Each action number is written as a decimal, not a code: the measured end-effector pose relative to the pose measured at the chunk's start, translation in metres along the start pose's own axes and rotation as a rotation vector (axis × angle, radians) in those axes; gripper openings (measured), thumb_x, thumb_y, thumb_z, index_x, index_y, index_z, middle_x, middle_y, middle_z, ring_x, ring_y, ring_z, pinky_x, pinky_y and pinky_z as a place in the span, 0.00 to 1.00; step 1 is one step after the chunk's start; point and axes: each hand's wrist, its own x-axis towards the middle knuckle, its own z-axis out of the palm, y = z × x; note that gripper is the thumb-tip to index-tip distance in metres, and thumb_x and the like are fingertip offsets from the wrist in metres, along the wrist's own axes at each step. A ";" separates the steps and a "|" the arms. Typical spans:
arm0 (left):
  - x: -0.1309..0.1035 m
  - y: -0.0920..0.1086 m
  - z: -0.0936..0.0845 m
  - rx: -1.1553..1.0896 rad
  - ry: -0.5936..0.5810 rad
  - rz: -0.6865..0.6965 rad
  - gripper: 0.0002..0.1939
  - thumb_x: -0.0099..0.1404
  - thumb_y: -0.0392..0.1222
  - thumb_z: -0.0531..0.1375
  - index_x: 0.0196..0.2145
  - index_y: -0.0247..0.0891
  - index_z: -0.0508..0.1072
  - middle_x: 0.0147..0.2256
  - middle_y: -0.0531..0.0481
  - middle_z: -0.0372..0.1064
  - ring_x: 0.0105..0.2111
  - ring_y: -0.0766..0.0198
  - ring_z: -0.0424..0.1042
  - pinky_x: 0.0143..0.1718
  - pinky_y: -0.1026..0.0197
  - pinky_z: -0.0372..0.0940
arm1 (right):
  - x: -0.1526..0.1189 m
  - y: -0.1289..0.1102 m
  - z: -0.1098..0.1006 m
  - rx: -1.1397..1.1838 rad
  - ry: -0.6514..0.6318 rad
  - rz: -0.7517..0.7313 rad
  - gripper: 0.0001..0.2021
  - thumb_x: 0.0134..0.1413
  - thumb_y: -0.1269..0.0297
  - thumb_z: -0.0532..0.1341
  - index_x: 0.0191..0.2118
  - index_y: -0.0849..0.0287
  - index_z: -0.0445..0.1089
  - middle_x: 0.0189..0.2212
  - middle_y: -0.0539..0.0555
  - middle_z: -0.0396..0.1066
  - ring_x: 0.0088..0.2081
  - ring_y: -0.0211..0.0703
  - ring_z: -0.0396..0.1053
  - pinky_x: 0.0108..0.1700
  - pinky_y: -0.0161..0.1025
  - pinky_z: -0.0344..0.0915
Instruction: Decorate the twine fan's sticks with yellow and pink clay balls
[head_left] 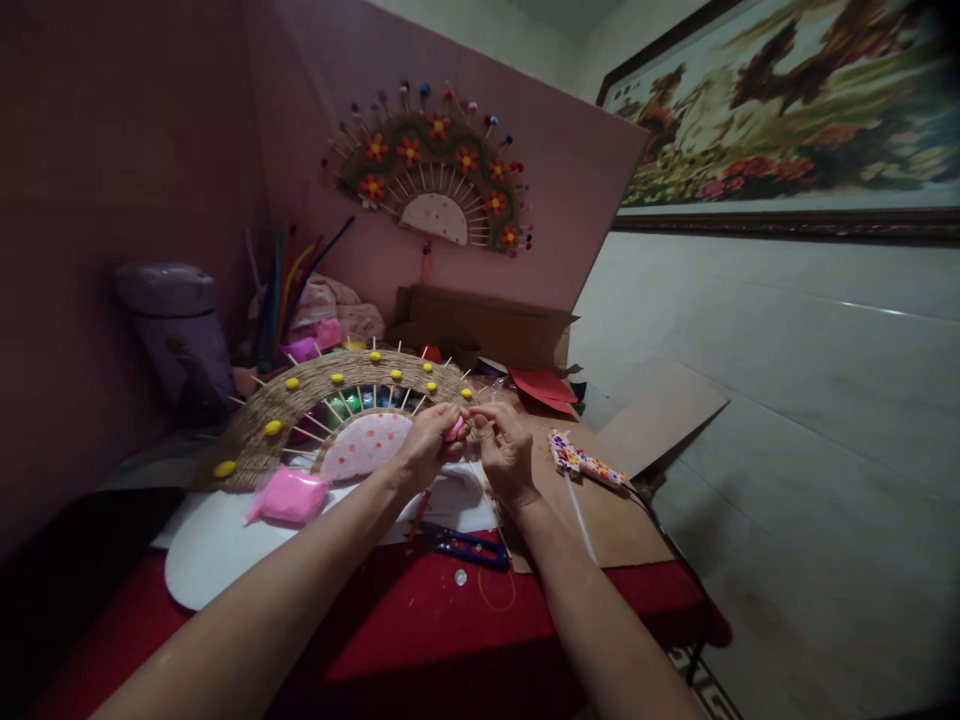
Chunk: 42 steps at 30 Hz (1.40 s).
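Head view: the left hand point(435, 440) curls closed around a small lump of pink, clay-like material point(454, 428); beside it, the right hand point(506, 455) has thumb and forefinger drawn together, though whether they grip a piece cannot be told. Both hands are near the right side of a twine-wrapped, fan-shaped arch with yellow oval pellets point(360, 368). A clear bag of bright pink material point(292, 496) lies near the left forearm. Good shaping probably calls for a light left grip and small, even fingertip pressure from the right.
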 end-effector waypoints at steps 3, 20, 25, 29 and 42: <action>0.000 0.000 0.002 -0.084 0.029 0.052 0.08 0.59 0.41 0.60 0.28 0.32 0.68 0.21 0.52 0.63 0.19 0.72 0.60 0.20 0.69 0.56 | -0.001 -0.003 0.000 -0.012 -0.031 -0.022 0.08 0.58 0.64 0.57 0.41 0.56 0.70 0.38 0.54 0.70 0.41 0.44 0.67 0.44 0.42 0.64; 0.006 -0.003 -0.013 0.156 0.050 0.110 0.17 0.48 0.45 0.68 0.33 0.33 0.71 0.25 0.52 0.69 0.20 0.71 0.66 0.22 0.67 0.59 | 0.000 0.009 0.002 -0.114 -0.103 0.071 0.07 0.58 0.63 0.56 0.38 0.56 0.70 0.36 0.55 0.71 0.39 0.44 0.68 0.41 0.39 0.64; 0.008 -0.001 -0.015 0.144 0.080 0.112 0.18 0.44 0.41 0.71 0.30 0.31 0.71 0.24 0.50 0.71 0.21 0.69 0.69 0.23 0.66 0.62 | -0.001 0.010 0.004 0.012 -0.087 0.164 0.08 0.54 0.65 0.60 0.40 0.57 0.69 0.32 0.52 0.71 0.33 0.41 0.68 0.36 0.37 0.65; 0.006 0.001 -0.011 0.102 0.067 0.085 0.20 0.46 0.46 0.69 0.34 0.33 0.70 0.26 0.51 0.71 0.21 0.68 0.70 0.23 0.66 0.64 | 0.000 0.008 0.004 0.061 -0.091 0.160 0.05 0.55 0.64 0.59 0.36 0.57 0.70 0.32 0.52 0.71 0.34 0.41 0.68 0.37 0.37 0.65; 0.005 0.003 -0.012 0.118 0.056 0.049 0.18 0.44 0.43 0.71 0.30 0.31 0.71 0.24 0.49 0.70 0.21 0.69 0.68 0.23 0.66 0.62 | 0.001 0.009 0.004 0.006 -0.112 0.142 0.05 0.55 0.64 0.59 0.35 0.57 0.70 0.33 0.53 0.70 0.34 0.41 0.68 0.36 0.37 0.65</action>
